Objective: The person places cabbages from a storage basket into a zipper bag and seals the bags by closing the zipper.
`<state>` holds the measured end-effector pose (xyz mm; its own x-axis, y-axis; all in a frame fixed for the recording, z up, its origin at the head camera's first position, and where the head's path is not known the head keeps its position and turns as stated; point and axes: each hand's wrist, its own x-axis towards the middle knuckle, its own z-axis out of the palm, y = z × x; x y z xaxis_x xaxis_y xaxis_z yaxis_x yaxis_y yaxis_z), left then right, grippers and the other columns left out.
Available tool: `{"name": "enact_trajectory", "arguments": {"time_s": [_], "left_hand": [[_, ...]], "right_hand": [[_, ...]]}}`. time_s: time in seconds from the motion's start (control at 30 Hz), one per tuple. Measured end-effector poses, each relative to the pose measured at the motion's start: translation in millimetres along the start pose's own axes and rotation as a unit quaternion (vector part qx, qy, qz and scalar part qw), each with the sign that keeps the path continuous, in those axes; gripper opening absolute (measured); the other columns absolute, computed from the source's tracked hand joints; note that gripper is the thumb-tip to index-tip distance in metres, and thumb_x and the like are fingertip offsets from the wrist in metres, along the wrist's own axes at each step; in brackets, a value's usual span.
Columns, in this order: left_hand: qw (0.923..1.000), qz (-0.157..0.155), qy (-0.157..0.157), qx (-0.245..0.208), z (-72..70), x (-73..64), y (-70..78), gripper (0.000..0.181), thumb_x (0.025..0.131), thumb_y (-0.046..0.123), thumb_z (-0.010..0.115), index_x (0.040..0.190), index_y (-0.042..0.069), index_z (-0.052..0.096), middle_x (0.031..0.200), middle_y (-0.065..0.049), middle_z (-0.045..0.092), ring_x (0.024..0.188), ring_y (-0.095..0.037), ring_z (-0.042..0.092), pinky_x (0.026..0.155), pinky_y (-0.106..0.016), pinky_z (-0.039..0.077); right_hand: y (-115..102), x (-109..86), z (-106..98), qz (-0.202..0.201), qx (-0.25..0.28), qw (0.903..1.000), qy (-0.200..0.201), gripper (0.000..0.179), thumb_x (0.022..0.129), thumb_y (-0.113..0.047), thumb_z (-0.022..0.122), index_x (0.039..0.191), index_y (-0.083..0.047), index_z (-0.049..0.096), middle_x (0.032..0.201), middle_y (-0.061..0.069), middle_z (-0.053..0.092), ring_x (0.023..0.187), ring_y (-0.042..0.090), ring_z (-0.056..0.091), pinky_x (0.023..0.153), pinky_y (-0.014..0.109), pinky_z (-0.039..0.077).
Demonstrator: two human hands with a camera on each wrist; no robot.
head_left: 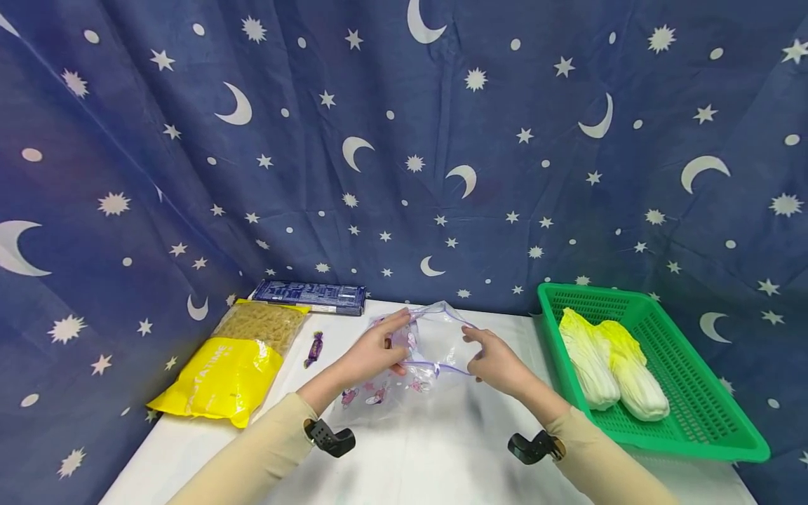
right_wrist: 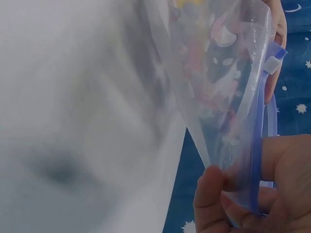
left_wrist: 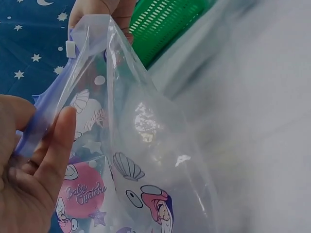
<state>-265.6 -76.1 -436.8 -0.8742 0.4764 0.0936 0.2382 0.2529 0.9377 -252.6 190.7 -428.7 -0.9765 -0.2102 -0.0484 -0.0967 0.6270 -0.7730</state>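
1. The clear zip bag [head_left: 388, 396] is held over the white surface [head_left: 404, 470], to the left of the green basket [head_left: 682, 365], its top spread wide between two grips.
2. By the left grip [head_left: 372, 352], on the side farther from the basket, the purple zip edge [left_wrist: 46, 109] is pinched; by the right grip [head_left: 499, 361], on the side nearer the basket, the opposite part of that edge is pinched.
3. Light, limp and slick handling is to be expected (the film looks thin and creased), so slipping or collapse is judged likelier than breakage.
4. The zip edge, apparently the stiffest part, is best taken near both ends; the white slider [left_wrist: 71, 49] should be left unpressed.
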Motion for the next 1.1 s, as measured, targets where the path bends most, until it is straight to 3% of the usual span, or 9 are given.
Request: {"name": "enact_trajectory", "arguments": {"time_s": [0.23, 0.4, 0.47, 0.6, 0.7, 0.77, 0.83, 0.97, 1.1], "left_hand": [[0.9978, -0.015, -0.019, -0.062, 3.2, 1.3, -7.0, 0.072, 0.095, 0.004, 0.062, 0.16, 0.002, 0.031, 0.167, -0.01, 0.025, 0.075, -0.023, 0.072, 0.075, -0.034, 0.062], [0.9991, -0.03, -0.006, -0.029, 3.3, 0.6, -9.0, 0.073, 0.095, 0.012, 0.068, 0.159, 0.002, 0.034, 0.167, -0.008, 0.026, 0.088, -0.017, 0.067, 0.084, -0.028, 0.056], [0.9996, -0.028, -0.001, -0.008, 3.3, 0.2, -9.0, 0.073, 0.095, 0.015, 0.07, 0.159, 0.003, 0.035, 0.168, -0.006, 0.025, 0.088, -0.014, 0.062, 0.084, -0.025, 0.054], [0.9998, -0.018, 0.0, -0.013, 5.2, 0.0, -9.3, 0.074, 0.095, 0.015, 0.072, 0.159, 0.003, 0.035, 0.169, -0.005, 0.022, 0.084, -0.017, 0.057, 0.081, -0.027, 0.055], [0.9999, -0.007, 0.003, -0.012, 6.9, -0.2, -10.7, 0.073, 0.095, 0.015, 0.073, 0.158, 0.004, 0.037, 0.169, -0.004, 0.022, 0.111, -0.022, 0.057, 0.094, -0.032, 0.053], [1.0, -0.003, 0.006, -0.002, 7.7, -0.6, -12.0, 0.072, 0.094, 0.017, 0.074, 0.157, 0.005, 0.04, 0.169, -0.002, 0.023, 0.127, -0.023, 0.049, 0.099, -0.032, 0.05], [0.9999, -0.002, 0.008, 0.007, 8.4, -0.6, -13.4, 0.071, 0.094, 0.019, 0.074, 0.156, 0.007, 0.042, 0.168, 0.0, 0.025, 0.124, -0.022, 0.049, 0.096, -0.029, 0.049], [1.0, -0.009, 0.0, -0.004, 9.3, -0.7, -14.9, 0.072, 0.094, 0.019, 0.074, 0.157, 0.007, 0.041, 0.168, 0.0, 0.026, 0.083, -0.017, 0.05, 0.075, -0.023, 0.051], [0.9977, -0.029, -0.018, -0.058, 9.9, -0.6, -15.4, 0.074, 0.096, 0.017, 0.072, 0.159, 0.006, 0.036, 0.169, -0.003, 0.022, 0.081, -0.015, 0.062, 0.08, -0.026, 0.058]], "right_hand": [[0, -1.5, -1, 0.005, 0.017, 0.9998, 0.002, 0.071, 0.084, 0.014, 0.058, 0.152, -0.002, 0.047, 0.143, 0.025, 0.053, 0.07, 0.018, 0.06, 0.062, 0.036, 0.056], [3, -2.6, -1, 0.0, 0.025, 0.9996, 0.014, 0.07, 0.087, 0.012, 0.062, 0.154, -0.004, 0.046, 0.143, 0.024, 0.055, 0.073, 0.018, 0.062, 0.066, 0.035, 0.059], [4, -3.4, -2, 0.002, 0.025, 0.9996, 0.015, 0.07, 0.087, 0.011, 0.063, 0.154, -0.004, 0.045, 0.143, 0.024, 0.056, 0.075, 0.018, 0.063, 0.066, 0.033, 0.059], [7, -4.5, -2, 0.007, 0.03, 0.9993, 0.02, 0.07, 0.088, 0.009, 0.064, 0.154, -0.004, 0.045, 0.142, 0.024, 0.056, 0.077, 0.019, 0.063, 0.067, 0.031, 0.059], [8, -5.1, -1, 0.005, 0.035, 0.9992, 0.018, 0.069, 0.088, 0.008, 0.064, 0.154, -0.002, 0.044, 0.141, 0.025, 0.057, 0.079, 0.02, 0.065, 0.068, 0.032, 0.06], [8, -5.5, -1, 0.007, 0.041, 0.999, 0.013, 0.069, 0.088, 0.009, 0.064, 0.153, 0.0, 0.043, 0.14, 0.026, 0.056, 0.08, 0.023, 0.066, 0.068, 0.033, 0.061], [7, -5.9, 0, 0.014, 0.05, 0.9986, 0.01, 0.07, 0.088, 0.01, 0.064, 0.153, 0.002, 0.042, 0.14, 0.026, 0.056, 0.081, 0.025, 0.066, 0.068, 0.033, 0.061], [7, -6.8, 1, 0.027, 0.059, 0.9978, 0.011, 0.07, 0.087, 0.01, 0.064, 0.153, 0.002, 0.042, 0.14, 0.026, 0.056, 0.081, 0.026, 0.067, 0.069, 0.034, 0.061], [8, -7.0, 2, 0.026, 0.062, 0.9977, 0.014, 0.069, 0.088, 0.01, 0.064, 0.153, 0.001, 0.043, 0.14, 0.024, 0.056, 0.083, 0.025, 0.067, 0.07, 0.034, 0.061]]}}
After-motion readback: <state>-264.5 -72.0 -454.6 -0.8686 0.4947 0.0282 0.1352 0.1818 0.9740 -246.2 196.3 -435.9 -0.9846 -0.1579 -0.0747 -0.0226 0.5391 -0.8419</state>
